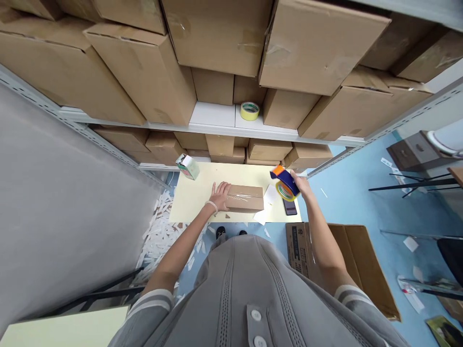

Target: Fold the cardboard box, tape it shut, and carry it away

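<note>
My left hand [219, 196], fingers spread, lies flat on the left end of a brown box [246, 196] on the desk [188, 200]; my right hand [301, 184] grips a tape dispenser [287, 179]. Good taping likely wants a steady box, even tension. I count one brown box, one dispenser, one phone [290, 207], one small carton [188, 166].

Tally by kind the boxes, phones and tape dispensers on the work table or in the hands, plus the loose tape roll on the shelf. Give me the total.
Boxes: 2 (brown box touched by the left hand; green-and-white box)
Phone: 1
Tape dispenser: 1, in the right hand
Loose tape roll: 1, on the shelf
Total: 5
</note>
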`<state>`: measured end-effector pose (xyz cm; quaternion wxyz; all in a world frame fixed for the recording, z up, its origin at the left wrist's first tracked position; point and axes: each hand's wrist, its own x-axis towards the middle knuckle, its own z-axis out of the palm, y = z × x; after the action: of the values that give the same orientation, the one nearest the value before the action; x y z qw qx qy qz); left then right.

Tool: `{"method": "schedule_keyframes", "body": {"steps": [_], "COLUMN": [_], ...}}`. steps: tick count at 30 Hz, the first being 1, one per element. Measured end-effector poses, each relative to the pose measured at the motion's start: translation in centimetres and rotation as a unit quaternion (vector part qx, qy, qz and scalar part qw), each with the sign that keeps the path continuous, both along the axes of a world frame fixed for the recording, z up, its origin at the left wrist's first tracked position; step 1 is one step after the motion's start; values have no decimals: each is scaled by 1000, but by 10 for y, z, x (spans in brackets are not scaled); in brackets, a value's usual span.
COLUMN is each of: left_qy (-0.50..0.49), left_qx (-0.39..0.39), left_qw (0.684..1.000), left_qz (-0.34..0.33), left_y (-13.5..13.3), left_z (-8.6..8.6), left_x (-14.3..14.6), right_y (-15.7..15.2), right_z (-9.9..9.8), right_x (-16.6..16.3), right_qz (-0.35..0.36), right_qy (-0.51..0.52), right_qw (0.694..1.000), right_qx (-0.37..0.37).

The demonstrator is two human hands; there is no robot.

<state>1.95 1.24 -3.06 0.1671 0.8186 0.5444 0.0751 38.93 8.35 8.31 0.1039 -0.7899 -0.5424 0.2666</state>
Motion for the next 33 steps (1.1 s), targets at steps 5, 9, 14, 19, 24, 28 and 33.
{"method": "schedule_keyframes", "body": {"steps": [5, 9, 14, 19, 24, 28, 33], "left_qy": [-10, -6, -24, -60, -66, -55, -52], "left_qx": [-10, -17, -21, -14, -18, -17, -20], "left_qw": [1000, 1000, 999, 997, 997, 997, 997], "left_qz": [5, 11, 17, 38, 38, 44, 46], "left_y": [-1, -1, -3, -4, -5, -6, -6], "left_z": [-2, -2, -7, -14, -11, -6, -1], "left_x": [0, 1, -1, -3, -4, -2, -3], "right_y": [50, 98, 163, 192, 191, 155, 60], "right_z": [67, 95, 91, 65, 63, 76, 32], "right_x": [-107, -200, -275, -302, -306, -284, -200], "right_qz": [160, 217, 282, 289, 284, 273, 227], "right_qy": [91, 29, -51, -93, -102, -93, -49], "right_qw": [961, 917, 859, 859, 866, 857, 900], "right_qx": [208, 335, 423, 413, 399, 428, 368]}}
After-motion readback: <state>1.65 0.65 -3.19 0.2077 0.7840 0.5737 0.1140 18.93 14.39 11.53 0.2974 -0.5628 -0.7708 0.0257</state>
